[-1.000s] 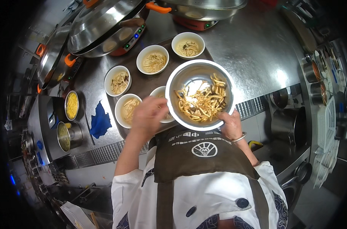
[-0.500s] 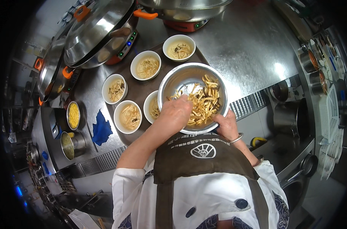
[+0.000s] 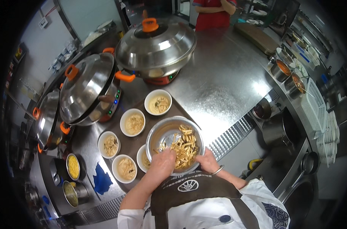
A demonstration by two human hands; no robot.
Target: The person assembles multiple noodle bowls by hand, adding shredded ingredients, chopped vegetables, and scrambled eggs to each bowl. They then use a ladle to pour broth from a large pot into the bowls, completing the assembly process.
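Note:
A steel mixing bowl (image 3: 152, 133) is tilted toward me over the brown tray's near right part. Yellow-brown food strips (image 3: 185, 147), some darker, fill its right side. My right hand (image 3: 208, 162) grips the bowl's rim at the lower right, thumb inside. My left hand (image 3: 164, 163) reaches inside the bowl with its fingers curled; a few strips show beside the fingertips, which are mostly hidden. White bowls with similar strips in them stand on the tray (image 3: 143, 105): a far one (image 3: 158, 102), a middle one (image 3: 133, 122) and several more, one partly covered by the mixing bowl.
Lidded steel pans (image 3: 158, 49) with orange handles stand at the back left. At left are a container of yellow shreds (image 3: 73, 166), a steel pot (image 3: 70, 194) and a blue cloth (image 3: 102, 179). A person in red (image 3: 213, 15) stands beyond the counter. Drain grating (image 3: 234, 133) runs along the near edge.
The view has lifted, so everything sits lower and the person in red has come into sight. My left hand stays in the mixing bowl, my right on its rim.

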